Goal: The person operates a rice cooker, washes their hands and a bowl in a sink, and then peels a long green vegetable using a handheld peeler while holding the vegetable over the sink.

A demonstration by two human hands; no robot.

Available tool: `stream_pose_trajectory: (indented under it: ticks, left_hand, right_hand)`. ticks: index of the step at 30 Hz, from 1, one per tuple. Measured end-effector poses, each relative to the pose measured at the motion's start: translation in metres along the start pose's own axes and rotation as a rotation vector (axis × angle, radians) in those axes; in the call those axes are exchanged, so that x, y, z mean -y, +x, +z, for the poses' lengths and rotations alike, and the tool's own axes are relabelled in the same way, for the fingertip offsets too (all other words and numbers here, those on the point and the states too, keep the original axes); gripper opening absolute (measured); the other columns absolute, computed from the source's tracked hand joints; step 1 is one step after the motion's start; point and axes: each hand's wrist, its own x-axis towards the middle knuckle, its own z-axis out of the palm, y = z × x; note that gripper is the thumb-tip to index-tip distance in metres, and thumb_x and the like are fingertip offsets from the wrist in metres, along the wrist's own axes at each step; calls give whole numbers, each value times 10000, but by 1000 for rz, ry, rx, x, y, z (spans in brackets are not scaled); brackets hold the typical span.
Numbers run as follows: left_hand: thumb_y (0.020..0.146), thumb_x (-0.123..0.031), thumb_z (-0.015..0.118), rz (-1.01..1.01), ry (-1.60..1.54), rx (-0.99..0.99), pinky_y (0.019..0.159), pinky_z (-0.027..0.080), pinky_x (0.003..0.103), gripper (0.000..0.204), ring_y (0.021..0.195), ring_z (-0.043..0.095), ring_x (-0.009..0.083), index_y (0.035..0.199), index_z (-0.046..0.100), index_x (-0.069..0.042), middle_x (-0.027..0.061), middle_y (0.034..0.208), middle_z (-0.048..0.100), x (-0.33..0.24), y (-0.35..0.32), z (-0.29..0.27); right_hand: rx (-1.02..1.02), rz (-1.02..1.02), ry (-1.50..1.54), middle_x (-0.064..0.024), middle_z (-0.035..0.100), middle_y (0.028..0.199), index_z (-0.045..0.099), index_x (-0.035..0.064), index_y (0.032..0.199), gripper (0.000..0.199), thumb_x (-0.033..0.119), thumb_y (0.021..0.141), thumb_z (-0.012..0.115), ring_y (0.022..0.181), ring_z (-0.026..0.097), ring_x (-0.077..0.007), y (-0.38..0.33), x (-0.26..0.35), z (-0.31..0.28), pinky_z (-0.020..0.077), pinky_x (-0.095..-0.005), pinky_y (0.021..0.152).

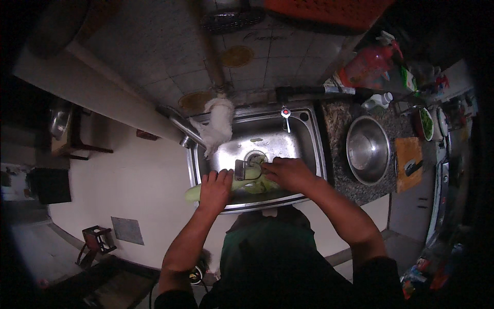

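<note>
My left hand [216, 189] is wrapped round a long pale green gourd [193, 194], held slantwise over the near side of the steel sink [288, 147]. Its left end sticks out past the sink's rim. A peeler [240, 170] with a metal frame is gripped in my right hand [290, 174], its wide head lying against the gourd's upper side. Green peelings [261, 186] lie in the sink below my right hand, near the drain [256, 157]. The gourd's right end is hard to make out among them.
A white cloth [218, 126] hangs by the metal faucet [185, 129] at the sink's back left. On the granite counter to the right stand a steel bowl [368, 149] and a wooden cutting board [408, 165] bearing a dark-handled knife [411, 167]. A white bottle [378, 101] lies behind the bowl.
</note>
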Motion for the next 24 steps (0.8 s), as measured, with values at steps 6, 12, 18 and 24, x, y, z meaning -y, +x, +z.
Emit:
stream_pose_trajectory:
  ticks: [6,12,18,24]
  left_hand:
    - [754,-114,487,94,59,-137,768,374,373,359,906,478,230,1107,537,-76,58,1022,529,14,-1,2]
    - [747,-124,497,131,65,-162,777,370,376,353,913,476,227,1095,546,-83,55,1019,527,16,6,-3]
    - [713,-161,567,66,42,-91,796,368,398,390,935,482,242,1095,531,-94,61,1020,526,22,6,4]
    - [578,-184,737,-238,-188,-24,815,363,413,582,967,481,273,1110,515,-105,77,1035,531,53,-14,18]
  right_hand:
    - [8,172,15,-125,615,958,562,119,1117,336,324,858,499,864,593,-307,-1,-14,-27,472,-417,751]
    - [71,111,31,-103,620,947,572,149,1105,331,346,854,486,855,598,-302,-3,-2,-14,482,-413,745]
    - [105,42,-70,-97,611,966,558,147,1125,334,333,864,466,857,600,-300,-15,-4,-7,492,-416,734]
    - [-409,195,449,-166,620,946,579,81,1094,347,327,881,460,819,617,-290,-49,13,-20,482,-370,733]
